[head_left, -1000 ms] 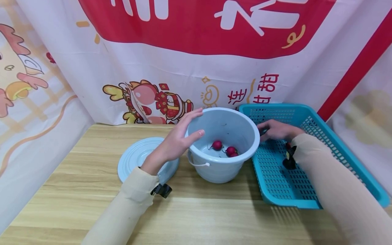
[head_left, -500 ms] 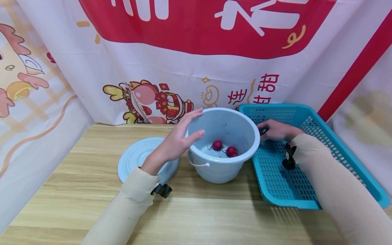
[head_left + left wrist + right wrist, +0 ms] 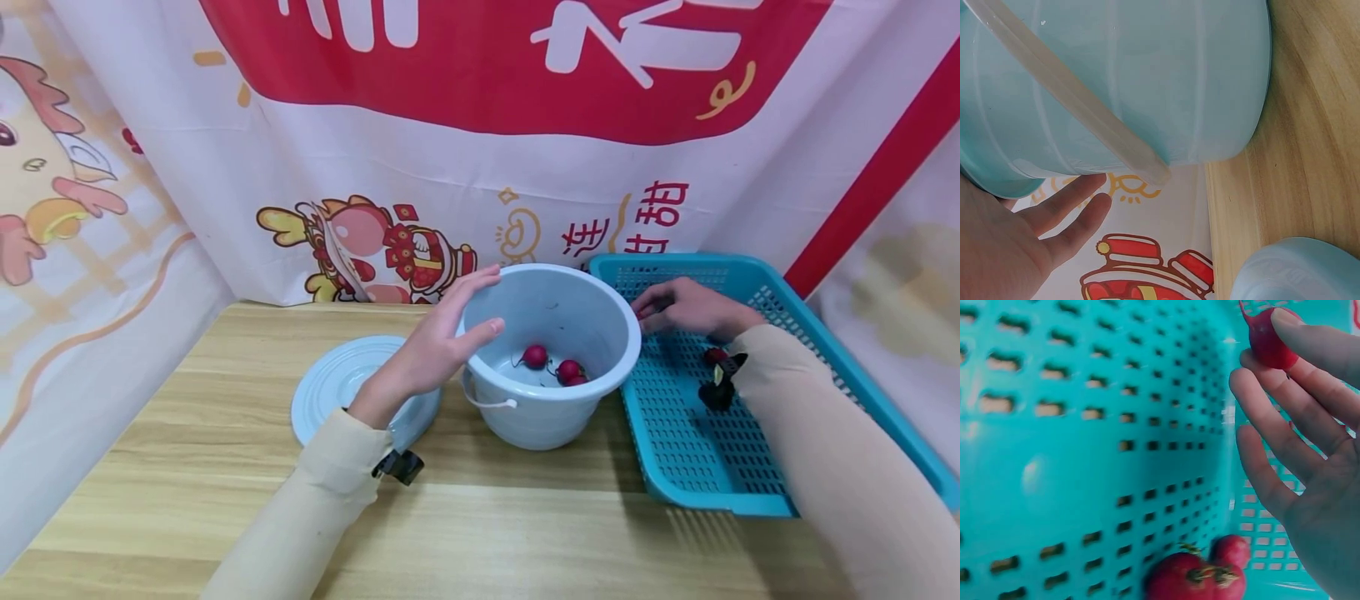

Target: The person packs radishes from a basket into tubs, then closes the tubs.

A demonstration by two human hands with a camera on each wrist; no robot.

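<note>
My right hand (image 3: 686,308) pinches a red radish (image 3: 1271,340) between thumb and fingertips, inside the turquoise basket (image 3: 678,492). In the head view that radish shows only as a sliver beside the bucket. More radishes (image 3: 1230,551) lie lower in the basket in the right wrist view. My left hand (image 3: 431,346) is at the left side of a light blue bucket (image 3: 536,421), fingers extended along its rim and thumb apart. Whether it touches the rim is hard to tell. Several radishes (image 3: 535,357) with thin roots lie on the bucket's bottom.
A light blue lid (image 3: 322,396) lies on the wooden table (image 3: 172,433), left of the bucket and partly under my left forearm. The bucket's pale handle (image 3: 491,405) hangs down in front. A printed cloth (image 3: 420,158) hangs behind the table.
My right hand has risen slightly and shifted a little to the right, and a sliver of the radish now shows in its fingers. The left hand keeps its place at the bucket.
</note>
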